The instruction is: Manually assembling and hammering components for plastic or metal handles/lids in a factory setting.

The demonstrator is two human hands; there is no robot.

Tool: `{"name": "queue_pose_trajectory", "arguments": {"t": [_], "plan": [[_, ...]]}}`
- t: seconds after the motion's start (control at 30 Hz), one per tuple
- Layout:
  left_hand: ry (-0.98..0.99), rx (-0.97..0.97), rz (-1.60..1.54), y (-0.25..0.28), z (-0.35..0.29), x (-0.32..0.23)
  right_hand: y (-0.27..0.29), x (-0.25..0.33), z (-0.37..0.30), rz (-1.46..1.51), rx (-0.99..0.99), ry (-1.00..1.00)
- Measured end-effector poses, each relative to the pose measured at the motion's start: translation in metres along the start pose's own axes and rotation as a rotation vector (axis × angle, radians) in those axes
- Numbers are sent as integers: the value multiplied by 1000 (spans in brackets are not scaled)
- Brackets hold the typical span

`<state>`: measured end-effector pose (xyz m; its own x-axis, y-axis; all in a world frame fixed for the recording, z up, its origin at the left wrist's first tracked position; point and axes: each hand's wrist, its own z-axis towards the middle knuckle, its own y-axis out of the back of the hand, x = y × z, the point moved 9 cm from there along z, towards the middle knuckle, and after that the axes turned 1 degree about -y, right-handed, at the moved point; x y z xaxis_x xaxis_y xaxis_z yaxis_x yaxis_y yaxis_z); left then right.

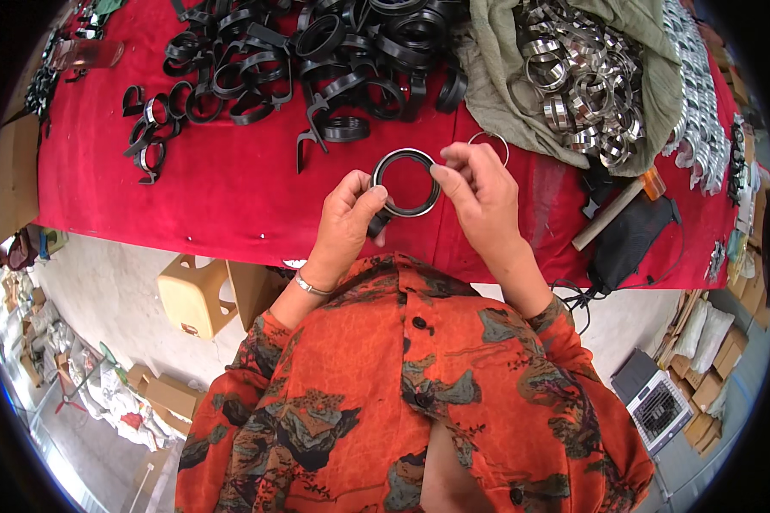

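Note:
My left hand [346,214] grips a round black ring [378,195] with a bright silver band along its edge, held upright over the red cloth. Its fingers and thumb close on the ring's left side, and a short black piece juts out below them. On the opposite side, my right hand [486,190] has its thumb and bent index finger at the ring's upper right rim. A thin metal hoop [506,149] shows just behind the right knuckles; whether that hand touches it, I cannot tell.
Black ring-shaped holders [321,38] pile up at the back. Shiny metal bands [586,94] fill a green cloth sack [509,107] at back right. A hammer [607,214] and black pouch [629,252] lie right, on the red cloth [239,197]. A yellow stool [192,295] stands left.

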<state>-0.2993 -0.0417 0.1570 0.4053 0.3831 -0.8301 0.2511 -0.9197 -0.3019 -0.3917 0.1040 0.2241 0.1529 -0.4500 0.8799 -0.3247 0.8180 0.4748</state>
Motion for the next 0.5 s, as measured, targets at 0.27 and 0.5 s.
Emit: {"name": "queue_pose_trajectory", "arguments": {"t": [0.27, 0.5], "plan": [[-52, 69, -36, -5, -13, -13, -34, -21, -12, 606, 261, -426], [-28, -38, -95, 12, -11, -4, -64, -40, -19, 750, 401, -499]]}}
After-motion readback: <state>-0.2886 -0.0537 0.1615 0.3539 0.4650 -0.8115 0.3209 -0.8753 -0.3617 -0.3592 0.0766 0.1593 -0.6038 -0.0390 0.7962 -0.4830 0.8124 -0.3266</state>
